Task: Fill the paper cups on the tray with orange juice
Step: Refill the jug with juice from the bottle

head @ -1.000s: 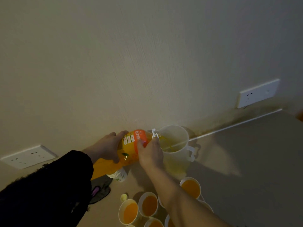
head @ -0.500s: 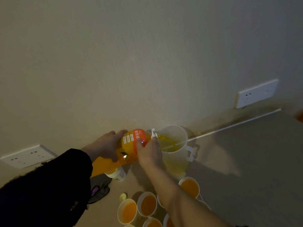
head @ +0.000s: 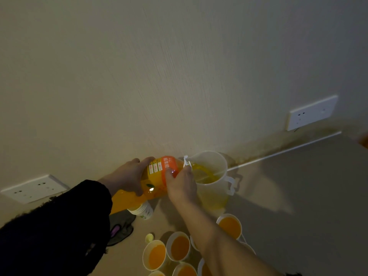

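Observation:
A large orange juice bottle (head: pixel 157 176) lies tipped to the right, its mouth over a clear plastic pitcher (head: pixel 214 182) that holds yellow-orange juice. My left hand (head: pixel 129 178) grips the bottle's body from the far side. My right hand (head: pixel 182 184) grips the bottle near its neck, beside the white cap ring. Several paper cups (head: pixel 180 247) filled with orange juice stand close together at the bottom edge, partly hidden by my right forearm. The tray under them is barely visible.
A stack of empty paper cups (head: pixel 142 211) stands under the bottle. A small yellow bottle cap (head: pixel 149 237) lies near the filled cups. A dark cloth (head: pixel 121 228) lies to the left. The wall with two sockets (head: pixel 311 112) is just behind the pitcher.
Both hands keep the bottle tipped over the pitcher. The juice keeps flowing, and the hands and cups have barely shifted.

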The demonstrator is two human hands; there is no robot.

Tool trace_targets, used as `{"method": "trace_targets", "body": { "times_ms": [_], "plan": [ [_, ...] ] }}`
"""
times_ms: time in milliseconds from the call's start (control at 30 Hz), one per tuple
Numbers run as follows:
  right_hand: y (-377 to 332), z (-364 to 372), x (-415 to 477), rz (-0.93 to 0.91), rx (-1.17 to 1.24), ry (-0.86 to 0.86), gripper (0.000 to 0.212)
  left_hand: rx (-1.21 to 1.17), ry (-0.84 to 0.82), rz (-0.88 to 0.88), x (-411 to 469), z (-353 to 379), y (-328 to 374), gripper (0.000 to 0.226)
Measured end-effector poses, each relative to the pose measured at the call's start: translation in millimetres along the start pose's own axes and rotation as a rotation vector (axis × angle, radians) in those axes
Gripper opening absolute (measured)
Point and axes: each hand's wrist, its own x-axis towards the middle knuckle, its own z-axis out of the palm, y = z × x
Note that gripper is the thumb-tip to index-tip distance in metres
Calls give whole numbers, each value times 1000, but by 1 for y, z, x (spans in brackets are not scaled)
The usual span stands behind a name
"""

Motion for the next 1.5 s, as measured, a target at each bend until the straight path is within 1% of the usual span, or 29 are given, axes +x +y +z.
{"method": "trace_targets", "body": {
  "times_ms": [467, 1500],
  "plan": [
    [0, -1, -1, -11, -25, -6, 63, -29, -23, 4, 2, 4, -3, 115],
    [-1, 0, -2, -13, -28, 14, 63, -25, -9, 8, 6, 6, -5, 117]
  ]
}}
